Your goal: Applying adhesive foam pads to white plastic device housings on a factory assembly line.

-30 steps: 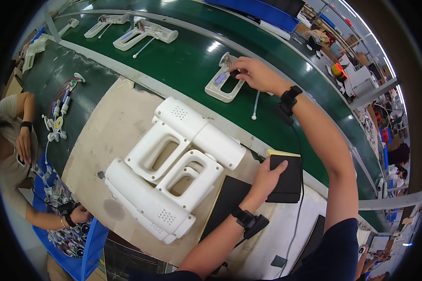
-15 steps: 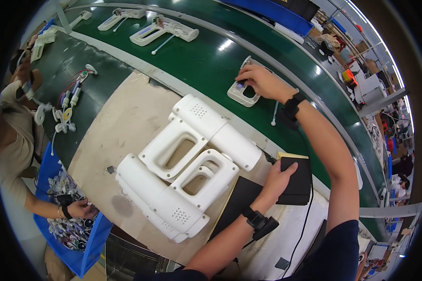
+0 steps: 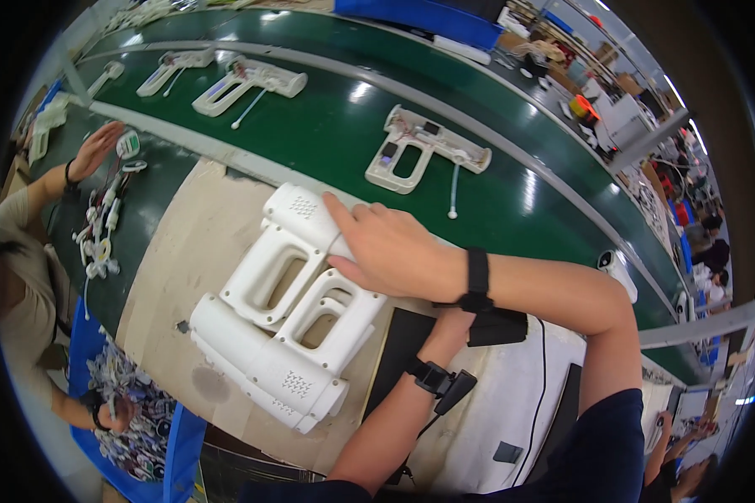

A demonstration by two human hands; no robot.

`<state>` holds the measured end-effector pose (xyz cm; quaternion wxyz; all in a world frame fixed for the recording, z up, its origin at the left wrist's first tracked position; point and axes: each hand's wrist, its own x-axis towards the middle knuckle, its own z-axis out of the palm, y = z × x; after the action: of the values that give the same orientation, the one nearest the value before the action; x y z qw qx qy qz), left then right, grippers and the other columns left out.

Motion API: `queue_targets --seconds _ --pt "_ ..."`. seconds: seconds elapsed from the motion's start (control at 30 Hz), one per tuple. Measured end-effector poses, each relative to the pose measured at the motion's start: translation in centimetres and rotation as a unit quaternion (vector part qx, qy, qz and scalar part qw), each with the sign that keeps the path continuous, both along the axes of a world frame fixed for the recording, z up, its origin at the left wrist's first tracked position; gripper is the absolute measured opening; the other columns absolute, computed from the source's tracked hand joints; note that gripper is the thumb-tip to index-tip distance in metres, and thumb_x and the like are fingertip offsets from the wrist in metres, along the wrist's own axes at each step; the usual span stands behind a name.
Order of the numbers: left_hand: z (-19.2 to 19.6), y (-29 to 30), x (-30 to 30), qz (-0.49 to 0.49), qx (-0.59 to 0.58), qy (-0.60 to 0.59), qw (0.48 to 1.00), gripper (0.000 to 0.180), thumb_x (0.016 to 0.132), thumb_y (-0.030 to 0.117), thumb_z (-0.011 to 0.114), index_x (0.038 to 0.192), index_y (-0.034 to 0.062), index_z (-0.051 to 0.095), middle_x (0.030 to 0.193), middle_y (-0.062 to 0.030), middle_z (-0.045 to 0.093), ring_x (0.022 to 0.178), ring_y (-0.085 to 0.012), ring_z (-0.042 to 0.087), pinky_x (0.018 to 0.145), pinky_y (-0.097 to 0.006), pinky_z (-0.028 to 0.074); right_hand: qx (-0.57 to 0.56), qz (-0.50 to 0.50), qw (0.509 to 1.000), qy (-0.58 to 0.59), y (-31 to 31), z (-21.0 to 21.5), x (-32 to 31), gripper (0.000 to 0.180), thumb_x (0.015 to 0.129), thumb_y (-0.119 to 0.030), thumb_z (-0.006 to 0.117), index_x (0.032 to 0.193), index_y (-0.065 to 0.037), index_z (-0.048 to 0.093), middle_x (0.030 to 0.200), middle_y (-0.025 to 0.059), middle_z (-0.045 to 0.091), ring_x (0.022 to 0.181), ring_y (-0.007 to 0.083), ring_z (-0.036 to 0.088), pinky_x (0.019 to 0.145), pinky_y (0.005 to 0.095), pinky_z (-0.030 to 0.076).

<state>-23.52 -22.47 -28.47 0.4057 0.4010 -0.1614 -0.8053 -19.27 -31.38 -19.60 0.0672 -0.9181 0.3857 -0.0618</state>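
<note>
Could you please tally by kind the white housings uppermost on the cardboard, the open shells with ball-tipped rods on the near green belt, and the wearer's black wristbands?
White housings: 2
Open shells: 3
Black wristbands: 2
Total: 7

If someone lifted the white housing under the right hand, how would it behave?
The white housing would probably feel stiff: its moulded shell looks rigid. Its smooth surface might be slippery. The rounded barrel could roll, but the looped handle sticking out would likely stop it.

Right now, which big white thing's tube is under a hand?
The upper housing, nearer the belt, partly under the right hand; the lower housing's tube is uncovered.
</note>
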Motion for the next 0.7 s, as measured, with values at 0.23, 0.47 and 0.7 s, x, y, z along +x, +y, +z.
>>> queue_targets --seconds 0.23,0.47,0.7 --pt "-0.6 -1.5 -1.0 0.034 -0.064 0.097 0.993 0.034 0.095 0.021 0.063 0.122 0.0011 0.057 0.113 -0.0069 0.062 0.1 -0.0151 0.061 0.083 -0.029 0.051 -0.007 -0.052 0.994 -0.092 -6.0 3.2 -4.5 0.058 0.083 -0.029 0.068 0.125 0.004 0.045 0.091 0.0287 0.065 0.083 0.0412 0.066 0.071 0.0476 0.053" --pt "0.8 -1.7 0.0 -0.017 -0.028 0.114 0.993 0.038 0.095 0.02 0.062 0.127 -0.0004 0.055 0.116 -0.0086 0.064 0.105 -0.0174 0.062 0.09 -0.03 0.05 0.002 -0.103 0.995 -0.014 -16.3 3.1 -17.4 0.059 0.09 -0.019 0.063 0.138 0.004 0.039 0.123 0.0294 0.058 0.111 0.0427 0.058 0.095 0.0449 0.046" --pt "1.0 -1.6 0.6 0.012 -0.026 0.115 0.993 0.03 0.096 0.018 0.061 0.118 -0.0014 0.058 0.107 -0.0091 0.067 0.091 -0.0158 0.066 0.079 -0.028 0.054 0.094 -0.105 0.99 0.023 -18.0 1.1 -17.1 0.058 0.089 -0.015 0.062 0.139 0.003 0.038 0.126 0.0299 0.056 0.117 0.0425 0.055 0.101 0.0441 0.043"
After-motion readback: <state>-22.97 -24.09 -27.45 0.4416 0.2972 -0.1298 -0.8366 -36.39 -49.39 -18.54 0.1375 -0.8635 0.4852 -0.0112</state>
